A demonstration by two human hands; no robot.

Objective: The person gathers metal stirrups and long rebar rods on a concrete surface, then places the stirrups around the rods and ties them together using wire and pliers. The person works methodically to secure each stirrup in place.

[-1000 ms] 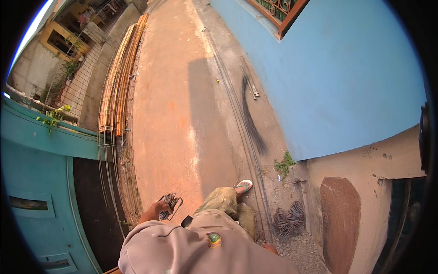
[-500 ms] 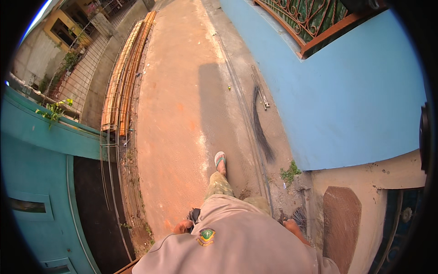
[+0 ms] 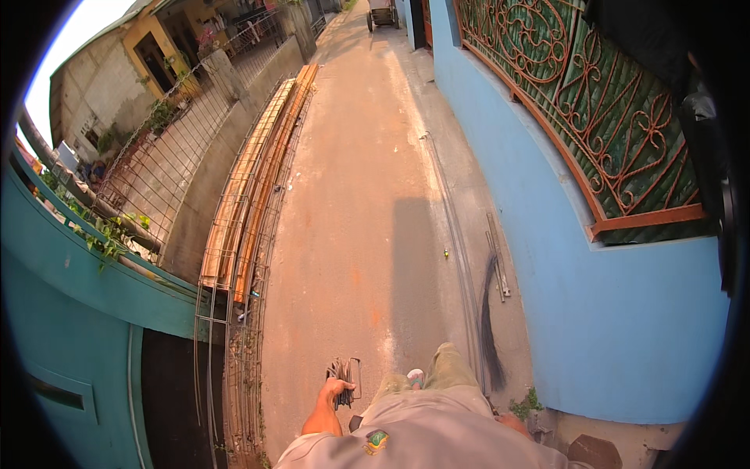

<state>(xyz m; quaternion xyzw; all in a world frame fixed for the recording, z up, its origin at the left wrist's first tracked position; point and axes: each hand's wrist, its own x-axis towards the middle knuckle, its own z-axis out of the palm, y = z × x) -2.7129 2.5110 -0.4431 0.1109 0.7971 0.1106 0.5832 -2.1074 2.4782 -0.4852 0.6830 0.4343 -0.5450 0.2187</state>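
Observation:
My left hand [image 3: 336,387] is out ahead of my left side, its fingers closed round a bundle of rebar stirrups [image 3: 341,369]. The bent, brownish-dark rods form narrow rectangular loops, and one loop sticks out to the right of the hand. By my right hip, my right hand [image 3: 513,424] is partly covered by my shirt. Its fingers look curled, with a small dark bit in front of them; what it holds I cannot make out. One sandalled foot [image 3: 416,378] shows between my trouser legs.
Long rebar cages holding orange-brown planks [image 3: 248,211] lie along the left wall. On the right are long thin rods [image 3: 453,211] and a dark bundle of wire [image 3: 488,320], beside a blue wall [image 3: 539,258] with a window grille [image 3: 562,94]. A cart [image 3: 383,12] stands far up the lane.
My view has tilted up, showing more of the lane and the cart. The left hand has swung forward, bringing the stirrups into clear sight. The right hand is more covered by my shirt.

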